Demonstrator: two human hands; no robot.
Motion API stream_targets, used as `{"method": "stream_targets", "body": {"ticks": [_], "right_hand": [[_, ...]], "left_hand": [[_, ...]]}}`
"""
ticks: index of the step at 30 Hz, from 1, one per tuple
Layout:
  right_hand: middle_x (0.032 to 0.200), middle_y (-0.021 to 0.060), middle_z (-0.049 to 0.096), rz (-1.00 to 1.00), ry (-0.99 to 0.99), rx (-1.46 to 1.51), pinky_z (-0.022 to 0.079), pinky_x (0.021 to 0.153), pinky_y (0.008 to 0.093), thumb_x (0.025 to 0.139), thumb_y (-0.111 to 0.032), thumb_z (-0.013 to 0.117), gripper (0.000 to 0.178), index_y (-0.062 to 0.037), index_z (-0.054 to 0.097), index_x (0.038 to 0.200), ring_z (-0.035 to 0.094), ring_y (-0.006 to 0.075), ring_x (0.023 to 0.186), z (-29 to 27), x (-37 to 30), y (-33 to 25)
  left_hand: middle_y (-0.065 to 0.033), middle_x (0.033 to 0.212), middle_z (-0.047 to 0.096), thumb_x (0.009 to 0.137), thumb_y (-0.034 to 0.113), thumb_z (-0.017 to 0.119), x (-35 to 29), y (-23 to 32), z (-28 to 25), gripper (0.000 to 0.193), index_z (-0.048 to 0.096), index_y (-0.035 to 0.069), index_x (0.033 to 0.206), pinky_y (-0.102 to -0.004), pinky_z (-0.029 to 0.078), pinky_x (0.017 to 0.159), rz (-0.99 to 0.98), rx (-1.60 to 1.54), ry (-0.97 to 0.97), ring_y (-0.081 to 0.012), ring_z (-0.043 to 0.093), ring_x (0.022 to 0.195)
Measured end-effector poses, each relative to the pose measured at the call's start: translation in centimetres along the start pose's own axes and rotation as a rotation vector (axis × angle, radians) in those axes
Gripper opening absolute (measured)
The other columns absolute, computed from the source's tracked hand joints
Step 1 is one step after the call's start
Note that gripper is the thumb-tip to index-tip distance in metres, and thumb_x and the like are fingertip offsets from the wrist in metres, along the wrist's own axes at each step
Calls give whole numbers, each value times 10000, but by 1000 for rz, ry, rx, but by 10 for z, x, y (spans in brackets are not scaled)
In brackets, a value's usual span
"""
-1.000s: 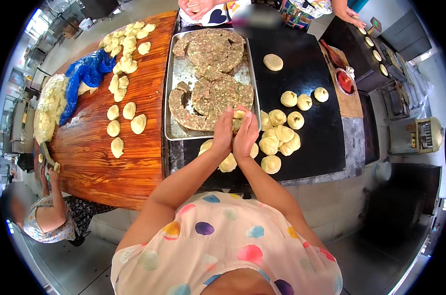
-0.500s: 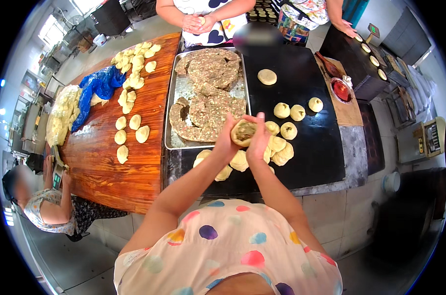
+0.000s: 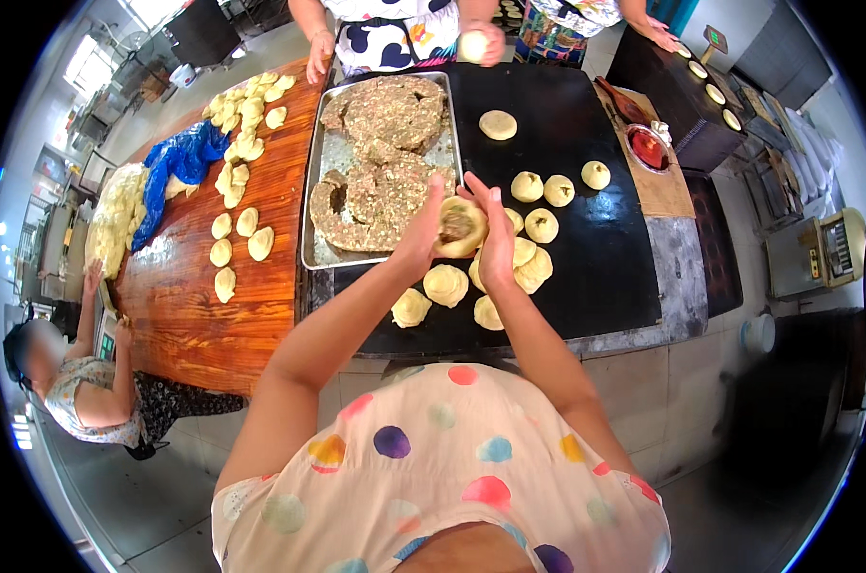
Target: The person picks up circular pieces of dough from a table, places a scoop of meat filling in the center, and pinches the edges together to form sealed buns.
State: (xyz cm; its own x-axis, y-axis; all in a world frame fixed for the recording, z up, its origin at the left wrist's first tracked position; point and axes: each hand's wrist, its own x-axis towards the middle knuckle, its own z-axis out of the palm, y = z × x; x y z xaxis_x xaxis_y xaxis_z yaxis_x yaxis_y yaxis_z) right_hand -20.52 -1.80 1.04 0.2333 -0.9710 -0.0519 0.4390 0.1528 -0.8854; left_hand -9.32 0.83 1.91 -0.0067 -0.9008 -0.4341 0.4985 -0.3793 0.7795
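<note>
Between my palms I hold a dough bun (image 3: 460, 229), its top open and brown-green filling showing inside. My left hand (image 3: 419, 232) cups its left side and my right hand (image 3: 496, 241) presses its right side, fingers pointing away from me. Just beyond my left hand, a metal tray (image 3: 324, 143) holds a big mound of chopped filling (image 3: 395, 196). Nearer to me, pale dough pieces (image 3: 446, 285) lie on the black worktop (image 3: 595, 277), partly behind my forearms. Several gathered buns (image 3: 558, 190) sit to the right, and a flattened round (image 3: 498, 124) lies farther back.
A wooden table (image 3: 180, 315) at left carries dough pieces (image 3: 247, 222) and blue plastic (image 3: 177, 177). At right stands a bowl of red stuff (image 3: 648, 149) on a board. Across the worktop, a co-worker's hand (image 3: 481, 44) holds pale dough. Another person (image 3: 89, 382) is at far left.
The view has shifted, so the worktop sits higher and further left. My fingers are straighter around the bun. The co-worker's hands opposite have parted, one coming down near the tray's far corner.
</note>
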Motion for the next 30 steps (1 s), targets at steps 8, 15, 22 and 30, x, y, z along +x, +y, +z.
{"method": "stream_targets", "body": {"ticks": [8, 15, 22, 30], "right_hand": [[898, 83, 670, -31, 325, 42, 472, 816, 292, 1024, -481, 377, 602, 20, 683, 892, 590, 157, 821, 2, 0, 14], [1195, 125, 602, -256, -34, -181, 447, 960, 310, 979, -324, 559, 449, 16, 527, 1271, 564, 190, 1086, -7, -16, 2], [1364, 182, 464, -270, -296, -511, 397, 1067, 399, 663, -25, 827, 962, -18, 296, 1465, 440, 282, 1299, -21, -15, -13], [1419, 204, 411, -395, -542, -625, 411, 1070, 398, 616, -118, 910, 1256, -61, 55, 1534, 468, 303, 1286, -27, -13, -37]], "left_hand": [[-60, 1156, 580, 1001, 518, 438, 9, -48, 19, 530, 497, 52, 1248, -352, 480, 935, 286, -299, -17, -153, 582, 1056], [-68, 1149, 564, 1016, 426, 473, -1, -33, 12, 430, 489, 92, 1286, -283, 503, 862, 263, 110, 37, -159, 589, 1030], [-109, 1336, 495, 970, 383, 576, -17, 16, 3, 587, 375, 28, 1392, -371, 510, 944, 89, -1, -137, -208, 593, 1120], [-47, 1133, 604, 914, 133, 644, -30, -1, -8, 429, 481, 53, 1302, -315, 500, 916, 148, -35, -298, -161, 610, 1060]]}}
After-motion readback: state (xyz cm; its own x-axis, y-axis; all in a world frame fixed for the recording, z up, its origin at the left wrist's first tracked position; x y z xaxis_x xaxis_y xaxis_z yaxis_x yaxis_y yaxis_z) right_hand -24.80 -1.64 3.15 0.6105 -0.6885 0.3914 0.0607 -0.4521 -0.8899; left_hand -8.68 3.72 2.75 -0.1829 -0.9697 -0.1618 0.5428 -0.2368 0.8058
